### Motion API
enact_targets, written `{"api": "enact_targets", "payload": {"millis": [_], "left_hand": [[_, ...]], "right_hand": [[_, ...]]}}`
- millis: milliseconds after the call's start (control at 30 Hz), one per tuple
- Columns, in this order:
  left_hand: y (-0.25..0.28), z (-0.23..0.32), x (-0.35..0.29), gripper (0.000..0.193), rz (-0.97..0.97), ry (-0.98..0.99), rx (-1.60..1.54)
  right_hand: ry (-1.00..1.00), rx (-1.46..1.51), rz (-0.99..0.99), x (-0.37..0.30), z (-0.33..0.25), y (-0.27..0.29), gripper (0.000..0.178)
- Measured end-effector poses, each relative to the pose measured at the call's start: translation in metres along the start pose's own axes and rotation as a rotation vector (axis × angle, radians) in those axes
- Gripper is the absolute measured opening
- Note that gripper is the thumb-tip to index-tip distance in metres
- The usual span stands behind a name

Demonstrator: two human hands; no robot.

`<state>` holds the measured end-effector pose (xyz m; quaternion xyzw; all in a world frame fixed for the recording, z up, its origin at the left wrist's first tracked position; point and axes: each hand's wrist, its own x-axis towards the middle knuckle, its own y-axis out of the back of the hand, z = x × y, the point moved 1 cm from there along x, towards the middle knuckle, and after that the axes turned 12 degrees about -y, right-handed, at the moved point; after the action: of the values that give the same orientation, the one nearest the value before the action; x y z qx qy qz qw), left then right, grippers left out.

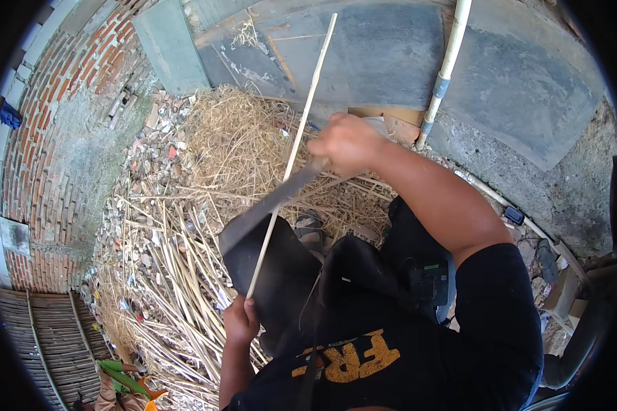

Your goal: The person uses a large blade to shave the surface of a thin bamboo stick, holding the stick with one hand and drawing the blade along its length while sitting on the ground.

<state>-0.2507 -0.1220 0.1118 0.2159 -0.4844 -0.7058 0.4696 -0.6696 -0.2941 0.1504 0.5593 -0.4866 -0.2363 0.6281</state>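
Note:
My left hand (240,320) is closed around the lower end of a long pale stick (313,92), held slanting up and away above my lap. In my right hand (350,144) is a machete (259,211), its handle gripped in a closed fist. The broad dark blade lies across the stick around its middle, pointing down to the left over my knee. It is slightly blurred; whether its edge touches the stick I cannot tell. Many similar peeled sticks (188,281) lie on the ground to the left of my legs.
Dry straw-like shavings (230,140) are heaped ahead on stony rubble. A brick wall (55,137) stands at the left, grey panels (384,51) across the back. A pale pipe (448,72) rises beyond my right hand. A bamboo slat panel (44,342) is at the lower left.

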Motion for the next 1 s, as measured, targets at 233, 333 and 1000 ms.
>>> {"api": "enact_targets", "payload": {"millis": [233,333,1000], "left_hand": [[0.006,-0.001,0.002,0.037,-0.029,0.02,-0.037],[0.004,0.0,0.002,0.038,-0.041,0.043,-0.034],[0.015,0.007,-0.008,0.033,0.161,0.172,0.108]], "right_hand": [[-0.759,0.38,0.144,-0.013,0.072,-0.016,0.019],[-0.54,0.274,0.009,-0.014,0.046,0.003,0.021],[-0.798,0.367,0.32,-0.027,0.056,0.031,0.028]]}}
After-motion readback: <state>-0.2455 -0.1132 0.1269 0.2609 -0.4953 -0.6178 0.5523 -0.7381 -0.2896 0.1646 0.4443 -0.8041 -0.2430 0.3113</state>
